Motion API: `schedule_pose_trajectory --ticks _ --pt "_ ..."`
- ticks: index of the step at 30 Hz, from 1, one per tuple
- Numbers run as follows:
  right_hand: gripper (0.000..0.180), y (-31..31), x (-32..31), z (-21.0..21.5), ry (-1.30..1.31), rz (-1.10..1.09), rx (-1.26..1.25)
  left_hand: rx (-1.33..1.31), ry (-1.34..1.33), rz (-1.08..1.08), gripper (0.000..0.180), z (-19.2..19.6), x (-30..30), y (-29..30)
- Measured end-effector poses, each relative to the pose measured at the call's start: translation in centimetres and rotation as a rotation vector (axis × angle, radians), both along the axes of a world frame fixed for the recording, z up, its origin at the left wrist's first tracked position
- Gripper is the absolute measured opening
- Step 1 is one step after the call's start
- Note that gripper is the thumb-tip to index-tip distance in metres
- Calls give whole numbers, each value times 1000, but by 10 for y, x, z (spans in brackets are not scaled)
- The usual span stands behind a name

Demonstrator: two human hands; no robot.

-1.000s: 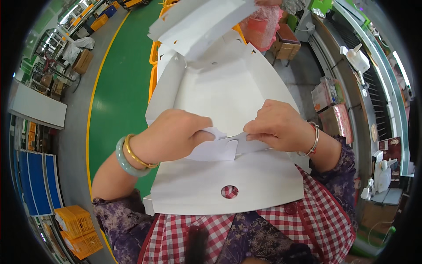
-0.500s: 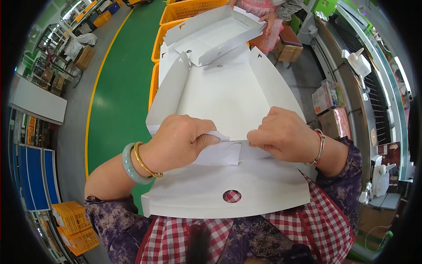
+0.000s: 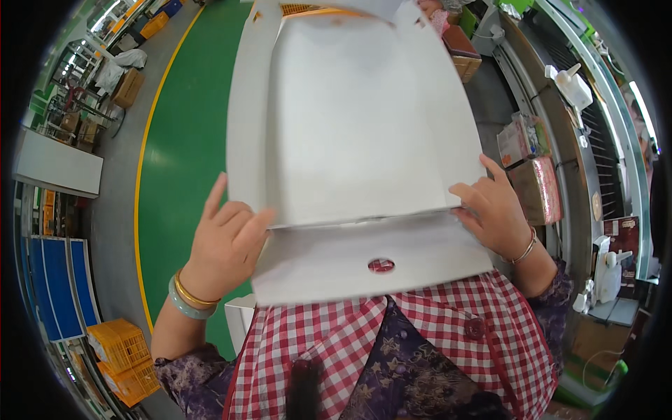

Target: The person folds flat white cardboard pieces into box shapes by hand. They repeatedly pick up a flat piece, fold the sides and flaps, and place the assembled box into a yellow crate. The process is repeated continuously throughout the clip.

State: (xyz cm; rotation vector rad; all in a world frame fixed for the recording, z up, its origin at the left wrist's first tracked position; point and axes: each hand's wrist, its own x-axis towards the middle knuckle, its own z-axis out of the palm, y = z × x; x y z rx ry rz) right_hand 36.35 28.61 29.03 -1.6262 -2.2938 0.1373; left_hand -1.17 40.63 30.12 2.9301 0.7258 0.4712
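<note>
A large white cardboard box (image 3: 357, 140), shallow and open at the top, is held out in front of my body. From its near end a wide flap (image 3: 322, 266) with an oval hole slopes down toward my checked apron. My left hand (image 3: 227, 245) grips the near left corner, its index finger stretched along the outer side wall. At the near right corner my right hand (image 3: 495, 213) grips the side wall, fingers partly raised. The undersides of both grips are hidden by the cardboard, and the box is slightly smeared by motion.
A person's hand (image 3: 428, 7) shows beyond the box's far right corner. Brown cartons (image 3: 462, 59) and wrapped packages (image 3: 535, 189) stand to the right, near a long work line. Yellow crates (image 3: 122, 350) are stacked low on the left, past the green floor lane (image 3: 185, 140).
My hands have left the middle of the near end and spread to the two near corners. The box has risen, and its near flaps no longer show between my fingers.
</note>
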Motion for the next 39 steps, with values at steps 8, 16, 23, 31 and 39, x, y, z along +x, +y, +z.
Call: schedule_pose_trajectory --ticks 8,16,23,31,39 --pt "21 -23 16 -41 309 155 -255 -318 -34 81 36 -60 -11 -28" --pt "17 20 -1 -106 311 -153 -212 -277 -351 401 18 -138 3 16" --pt "22 61 -28 -186 306 -242 -63 -247 -221 630 28 -226 8 32" --pt "32 69 -51 -191 119 46 166 -270 -54 720 20 -211 22 42" --pt "19 87 -43 -209 -14 120 36 -166 -310 137 32 -211 34 19"
